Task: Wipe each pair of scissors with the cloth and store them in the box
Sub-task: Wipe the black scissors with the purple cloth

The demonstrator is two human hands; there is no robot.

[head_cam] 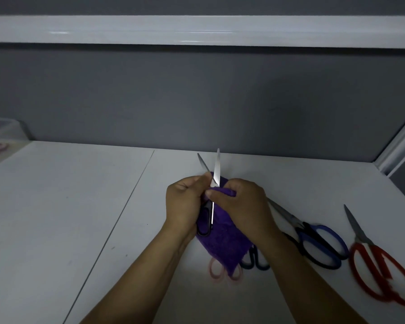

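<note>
My left hand (185, 202) grips a pair of black-handled scissors (207, 220) with its two blades spread open and pointing away from me. My right hand (241, 204) pinches a purple cloth (225, 239) against the blades near the pivot; the cloth hangs down under both hands. On the table to the right lie blue-and-black scissors (318, 242) and red scissors (381, 272). Pink handles (216, 270) and dark blue handles (255, 260) stick out from under the cloth. A translucent box (2, 141) stands at the far left with something red showing through its wall.
The white table (80, 206) has a seam running diagonally left of my hands. A grey partition wall (197, 101) rises right behind the table, with a white rail above. A white corner post (398, 146) stands at the right.
</note>
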